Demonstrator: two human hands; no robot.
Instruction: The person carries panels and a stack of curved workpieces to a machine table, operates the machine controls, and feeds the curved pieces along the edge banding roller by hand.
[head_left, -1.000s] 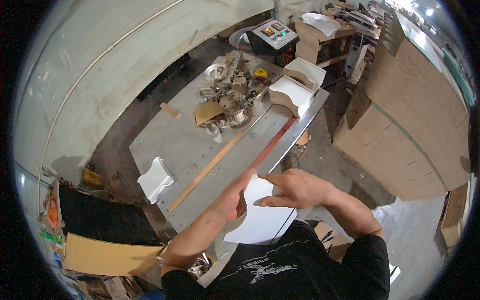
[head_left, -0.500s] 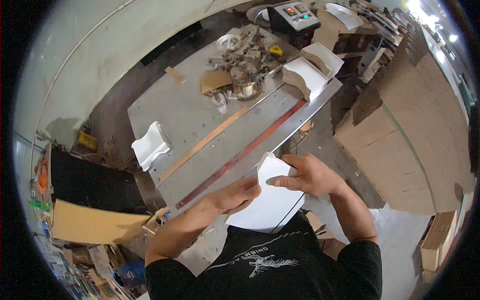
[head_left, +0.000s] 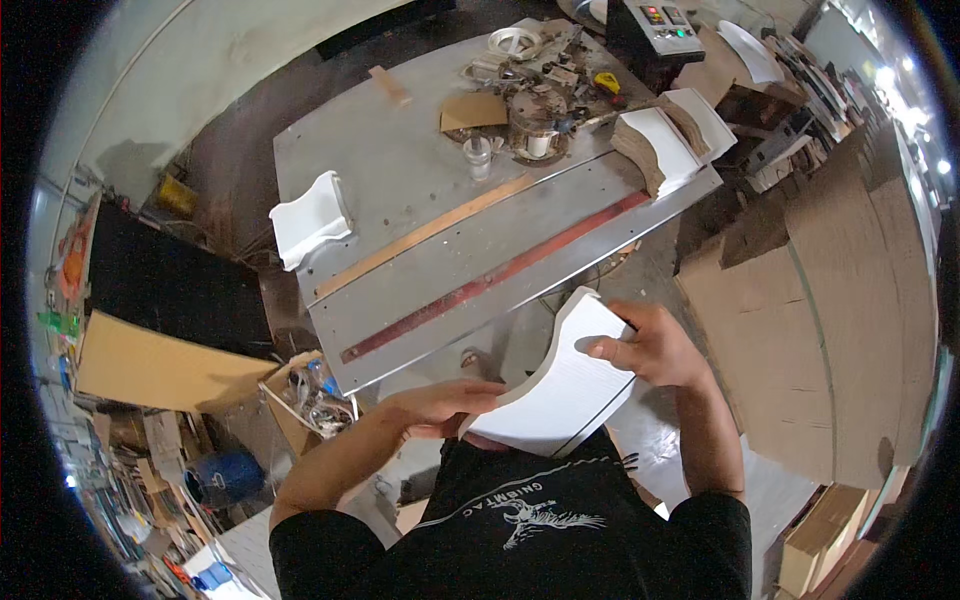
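In front of my torso I hold a white curved-edge panel, tilted, with a wavy left edge and a dark line near its lower right side. My right hand grips its upper right edge, thumb on the white face and the other fingers mostly hidden behind. My left hand is at the lower left end, its fingers along the curved edge and part of the hand below the panel. On the metal table, a similar white panel piece lies at the left corner. White panels with brown wavy edges stand at the right end.
The grey metal table carries a wooden strip, a red strip, a clear cup and a machine head with clutter. A control box stands behind. Large cardboard sheets rise at the right; an open box sits left.
My left hand has slid down the curved edge to the panel's lower left end. The panel has turned flatter, showing more of its face, and my right hand still grips it. The view has shifted.
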